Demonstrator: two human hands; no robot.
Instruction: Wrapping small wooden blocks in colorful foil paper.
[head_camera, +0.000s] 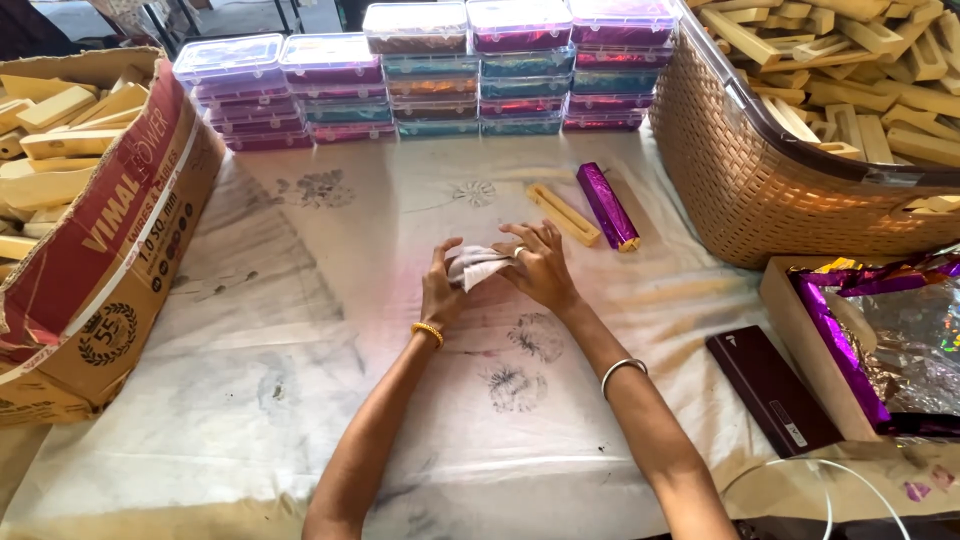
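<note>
From the head view, looking down on the bench (300, 420), which is draped in a pale cloth printed with faint flowers, both hands meet over a small white cloth (477, 266) near the middle. The left hand (440, 285) pinches the cloth's near-left edge with fingers curled; the right hand (540, 262) lies on top of it, fingers spread and bent, so the two hands are close together and both closed on that same cloth. A yellow bangle sits on the left wrist, a silver one on the right forearm.

Just beyond the white cloth and slightly to its right lies a bare wooden stick-shaped piece (563, 214), and right beside that a similar piece wrapped in shiny purple foil (607, 205). Farther beyond the cloth stand stacks of clear-lidded plastic boxes (430, 75) with coloured contents. Well to the left of the cloth a red-and-brown cardboard carton (95, 250) holds more wooden pieces; to the right a woven basket (760, 180) is heaped with them. Nearer and right of the cloth lie a dark flat case (770, 390) and a tray of purple foil sheets (880, 340)
</note>
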